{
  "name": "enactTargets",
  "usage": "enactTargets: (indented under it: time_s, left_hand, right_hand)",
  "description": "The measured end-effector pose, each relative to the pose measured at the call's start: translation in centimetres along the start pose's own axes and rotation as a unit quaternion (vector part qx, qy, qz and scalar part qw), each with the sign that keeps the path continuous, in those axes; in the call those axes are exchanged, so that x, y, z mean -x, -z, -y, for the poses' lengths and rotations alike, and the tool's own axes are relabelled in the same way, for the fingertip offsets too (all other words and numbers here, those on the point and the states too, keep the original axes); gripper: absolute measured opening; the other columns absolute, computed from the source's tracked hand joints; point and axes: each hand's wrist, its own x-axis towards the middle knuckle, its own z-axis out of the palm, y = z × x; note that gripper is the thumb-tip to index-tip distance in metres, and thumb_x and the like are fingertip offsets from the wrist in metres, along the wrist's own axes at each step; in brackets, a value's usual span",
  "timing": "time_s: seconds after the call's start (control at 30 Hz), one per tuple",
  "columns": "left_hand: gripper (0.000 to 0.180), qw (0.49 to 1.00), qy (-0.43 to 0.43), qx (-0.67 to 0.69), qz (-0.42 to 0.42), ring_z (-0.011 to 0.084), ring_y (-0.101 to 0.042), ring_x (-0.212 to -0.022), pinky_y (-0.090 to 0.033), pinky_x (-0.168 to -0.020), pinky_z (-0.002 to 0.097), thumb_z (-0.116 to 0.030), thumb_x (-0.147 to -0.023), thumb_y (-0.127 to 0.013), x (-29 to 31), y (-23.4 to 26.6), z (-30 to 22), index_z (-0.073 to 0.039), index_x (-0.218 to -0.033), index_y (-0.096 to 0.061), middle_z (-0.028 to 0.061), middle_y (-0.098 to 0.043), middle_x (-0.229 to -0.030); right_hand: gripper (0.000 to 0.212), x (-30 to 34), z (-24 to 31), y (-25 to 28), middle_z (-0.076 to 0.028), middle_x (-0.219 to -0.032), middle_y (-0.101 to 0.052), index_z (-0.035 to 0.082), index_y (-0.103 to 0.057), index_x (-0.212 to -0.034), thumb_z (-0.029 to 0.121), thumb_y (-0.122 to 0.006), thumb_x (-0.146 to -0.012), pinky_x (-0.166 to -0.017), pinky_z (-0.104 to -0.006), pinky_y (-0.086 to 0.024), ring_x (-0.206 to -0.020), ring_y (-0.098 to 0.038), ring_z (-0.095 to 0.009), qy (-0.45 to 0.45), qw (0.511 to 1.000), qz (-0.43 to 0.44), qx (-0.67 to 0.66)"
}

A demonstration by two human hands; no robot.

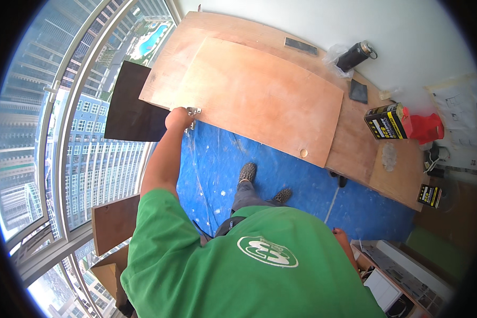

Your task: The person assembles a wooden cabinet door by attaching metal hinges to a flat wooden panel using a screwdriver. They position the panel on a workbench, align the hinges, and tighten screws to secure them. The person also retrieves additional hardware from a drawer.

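Observation:
A large, pale wooden panel lies flat on a wider wooden board. Near its right front corner is a round hole. At its left front corner my left hand is closed, with silver metal hinge pieces showing just beside its fingers. Exactly how the fingers grip the hinge is hidden by the back of the hand. Of my right arm only a strip shows past the shirt on the right, low down; the fingers cannot be made out.
Blue sheeting covers the floor under my feet. Along the wall stand a black bottle, a black-and-yellow can and a red container. Windows line the left, with a dark board before them. An open box sits at lower right.

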Motion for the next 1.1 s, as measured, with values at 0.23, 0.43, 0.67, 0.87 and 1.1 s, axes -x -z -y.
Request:
enactTargets:
  time_s: [0.23, 0.43, 0.67, 0.87, 1.1]
  left_hand:
    - [0.042, 1.0, -0.004, 0.016, 0.008, 0.031, -0.07, -0.103, -0.056, -0.088, 0.0424, -0.038, -0.081, -0.071, -1.5, -0.5, -0.4, -0.007, -0.109, -0.073, 0.0156, -0.072, -0.112]
    - [0.04, 1.0, -0.026, 0.002, 0.013, 0.0327, -0.07, -0.104, -0.056, -0.087, 0.0435, -0.037, -0.082, -0.077, -2.0, -1.1, -0.7, -0.005, -0.106, -0.073, 0.0174, -0.072, -0.111]
    - [0.046, 0.995, -0.076, -0.035, 0.046, 0.033, -0.07, -0.104, -0.056, -0.087, 0.0436, -0.045, -0.081, -0.077, -3.4, -0.9, -0.5, -0.006, -0.104, -0.074, 0.0169, -0.072, -0.11]
    - [0.048, 0.992, -0.095, -0.06, 0.048, 0.0341, -0.069, -0.104, -0.055, -0.088, 0.0432, -0.045, -0.079, -0.076, -4.6, -1.2, -0.2, -0.004, -0.104, -0.074, 0.0188, -0.072, -0.109]
    - [0.037, 0.981, -0.185, -0.04, 0.043, 0.0324, -0.072, -0.07, -0.056, -0.065, 0.0419, -0.032, -0.063, -0.082, -9.0, 0.5, 2.1, 0.002, -0.074, -0.074, 0.0215, -0.071, -0.075]
  right_hand:
    - [0.011, -0.5, -0.7, -1.2, -0.005, -0.065, -0.061, 0.006, -0.062, -0.08, 0.007, -0.072, -0.076, -0.047, -0.0318, -0.043, -0.053, -0.058, -0.016, -0.026, 0.997, -0.048, -0.053]
    - [0.012, -0.5, -0.2, -3.0, -0.005, -0.065, -0.061, 0.007, -0.062, -0.078, 0.006, -0.073, -0.075, -0.048, -0.0328, -0.043, -0.054, -0.057, -0.016, -0.028, 0.995, -0.048, -0.077]
    - [0.011, 0.7, 0.4, -4.5, -0.005, -0.067, -0.062, 0.006, -0.063, -0.079, 0.005, -0.073, -0.075, -0.05, -0.0329, -0.045, -0.057, -0.058, -0.016, -0.039, 0.995, -0.049, -0.077]
    - [0.009, 1.2, -1.7, -5.5, -0.005, -0.063, -0.059, 0.005, -0.063, -0.078, 0.006, -0.071, -0.075, -0.047, -0.0324, -0.043, -0.052, -0.057, -0.016, -0.029, 0.984, -0.078, -0.16]
    - [0.015, 2.6, -7.5, -7.2, -0.006, -0.065, -0.061, 0.006, -0.062, -0.078, 0.01, -0.075, -0.073, -0.052, -0.0344, -0.046, -0.057, -0.059, -0.017, -0.066, 0.984, -0.065, -0.152]
